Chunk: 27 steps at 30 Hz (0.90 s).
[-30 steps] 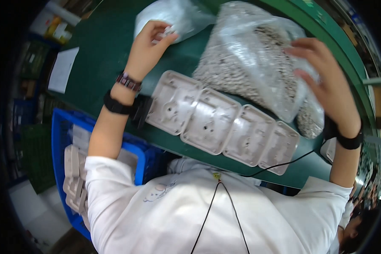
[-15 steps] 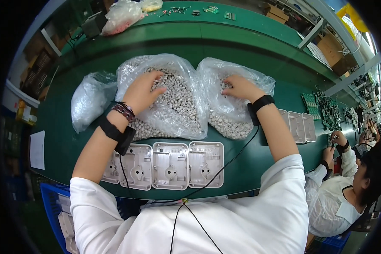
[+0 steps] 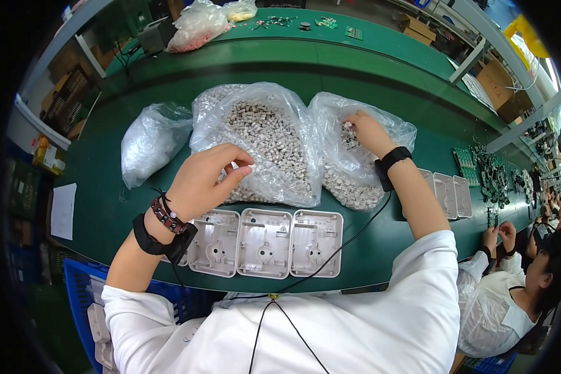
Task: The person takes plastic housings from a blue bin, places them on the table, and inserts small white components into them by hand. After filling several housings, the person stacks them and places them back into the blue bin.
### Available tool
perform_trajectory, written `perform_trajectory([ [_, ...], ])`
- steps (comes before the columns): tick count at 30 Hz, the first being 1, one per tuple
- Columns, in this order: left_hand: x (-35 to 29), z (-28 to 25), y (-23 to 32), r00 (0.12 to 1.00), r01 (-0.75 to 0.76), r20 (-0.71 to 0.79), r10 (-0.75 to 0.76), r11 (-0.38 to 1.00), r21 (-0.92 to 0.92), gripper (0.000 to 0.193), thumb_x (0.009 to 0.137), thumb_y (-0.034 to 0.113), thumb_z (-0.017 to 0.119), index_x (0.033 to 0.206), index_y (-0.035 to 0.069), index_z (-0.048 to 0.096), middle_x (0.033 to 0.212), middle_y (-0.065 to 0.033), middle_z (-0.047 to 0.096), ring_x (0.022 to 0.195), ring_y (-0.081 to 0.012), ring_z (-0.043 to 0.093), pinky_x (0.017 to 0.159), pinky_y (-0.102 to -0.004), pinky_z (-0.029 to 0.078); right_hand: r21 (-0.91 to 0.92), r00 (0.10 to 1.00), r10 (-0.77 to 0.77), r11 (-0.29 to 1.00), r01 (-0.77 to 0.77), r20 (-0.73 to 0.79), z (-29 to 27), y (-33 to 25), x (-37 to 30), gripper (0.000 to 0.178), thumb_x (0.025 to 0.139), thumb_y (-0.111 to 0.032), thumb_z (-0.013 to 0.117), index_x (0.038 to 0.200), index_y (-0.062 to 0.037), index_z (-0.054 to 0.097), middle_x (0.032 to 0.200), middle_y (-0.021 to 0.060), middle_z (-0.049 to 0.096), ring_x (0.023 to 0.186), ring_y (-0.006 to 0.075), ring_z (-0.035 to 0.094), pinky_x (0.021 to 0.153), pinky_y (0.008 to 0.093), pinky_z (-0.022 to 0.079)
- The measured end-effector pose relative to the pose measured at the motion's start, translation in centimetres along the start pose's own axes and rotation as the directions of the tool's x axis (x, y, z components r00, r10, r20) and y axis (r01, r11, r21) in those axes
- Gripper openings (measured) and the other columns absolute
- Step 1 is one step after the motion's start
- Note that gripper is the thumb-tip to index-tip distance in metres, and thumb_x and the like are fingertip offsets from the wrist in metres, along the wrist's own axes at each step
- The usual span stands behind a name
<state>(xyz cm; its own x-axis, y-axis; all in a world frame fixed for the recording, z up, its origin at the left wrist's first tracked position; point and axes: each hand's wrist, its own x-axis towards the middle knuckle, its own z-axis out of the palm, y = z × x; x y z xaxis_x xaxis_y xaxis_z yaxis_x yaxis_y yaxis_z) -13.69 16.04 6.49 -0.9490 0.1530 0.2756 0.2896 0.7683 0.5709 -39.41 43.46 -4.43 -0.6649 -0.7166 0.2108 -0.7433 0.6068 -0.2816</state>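
Note:
Over the lower edge of the large open plastic bag [image 3: 215, 134], my left hand [image 3: 209, 174] is closed in a pinch, with a bit of a small white part [image 3: 251, 167] showing at the fingertips. That bag is full of small whitish parts [image 3: 271, 137]. My right hand [image 3: 371, 132] reaches into the mouth of the second plastic bag [image 3: 396, 124], its fingers drawn together among similar small parts [image 3: 349, 138]; what they hold is hidden. In front of me stand several white plastic housings [image 3: 265, 243] in a row, open side up, the leftmost partly behind my left wrist.
A tied clear bag [image 3: 153, 146] lies at the left, near a white paper sheet [image 3: 63, 210]. More housings [image 3: 445, 196] stand at the right, before green circuit boards [image 3: 466, 167]. A co-worker [image 3: 498, 299] sits at the right. A blue crate [image 3: 84, 311] is at lower left.
My left hand has come out of the large bag toward me, with a small white part in its pinch. My right hand stays in the second bag, its fingers now closer together.

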Motion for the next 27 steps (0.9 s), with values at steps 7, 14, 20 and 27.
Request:
perform_trajectory([
  [7,-2.7,-0.5,0.5,0.988,-0.154,0.012,0.153,0.986,0.062,0.01,0.081,0.012,0.058,0.088,0.004,0.06,0.08,-0.009,0.061,0.071,-0.0256,0.058,0.061,-0.0321,0.045,-0.114,0.999,0.053,0.992,-0.054,-0.009,-0.2,-1.4,0.3,0.028,0.076,0.003,0.049,0.096,-0.0079,0.065,0.092,0.0167,0.057,0.087,0.0348,0.056,0.075,0.0398,0.046],
  [14,-3.7,0.1,0.7,0.993,-0.116,0.02,0.115,0.993,0.006,0.009,0.081,0.013,0.057,0.086,0.006,0.059,0.078,-0.0078,0.061,0.069,-0.0257,0.058,0.059,-0.033,0.045,-0.1,0.991,0.052,0.993,-0.065,-0.126,-0.1,-0.7,0.3,0.023,0.077,0.001,0.051,0.097,-0.0048,0.061,0.086,0.0169,0.058,0.083,0.0342,0.056,0.073,0.0389,0.044],
  [20,-4.0,0.4,1.5,0.99,-0.013,0.133,0.043,0.976,-0.217,0.014,0.084,0.014,0.057,0.091,0.003,0.06,0.082,-0.0083,0.062,0.072,-0.0197,0.06,0.064,-0.0291,0.045,0.073,0.95,0.201,0.979,-0.189,-0.24,-1.3,-1.7,0.4,0.02,0.083,-0.003,0.044,0.095,-0.0057,0.059,0.091,0.0167,0.061,0.085,0.034,0.058,0.072,0.0395,0.046],
  [27,-3.0,4.0,1.7,0.869,0.397,0.345,-0.355,0.085,-0.914,0.025,0.093,0.025,0.046,0.104,0.004,0.054,0.096,-0.0046,0.059,0.087,-0.0148,0.057,0.073,-0.0265,0.045,0.405,0.909,0.002,0.896,0.183,-0.416,-4.9,-14.4,-0.6,0.017,0.09,-0.005,0.044,0.099,-0.0018,0.057,0.077,0.0068,0.057,0.067,0.0133,0.048,0.062,0.0244,0.041],
])
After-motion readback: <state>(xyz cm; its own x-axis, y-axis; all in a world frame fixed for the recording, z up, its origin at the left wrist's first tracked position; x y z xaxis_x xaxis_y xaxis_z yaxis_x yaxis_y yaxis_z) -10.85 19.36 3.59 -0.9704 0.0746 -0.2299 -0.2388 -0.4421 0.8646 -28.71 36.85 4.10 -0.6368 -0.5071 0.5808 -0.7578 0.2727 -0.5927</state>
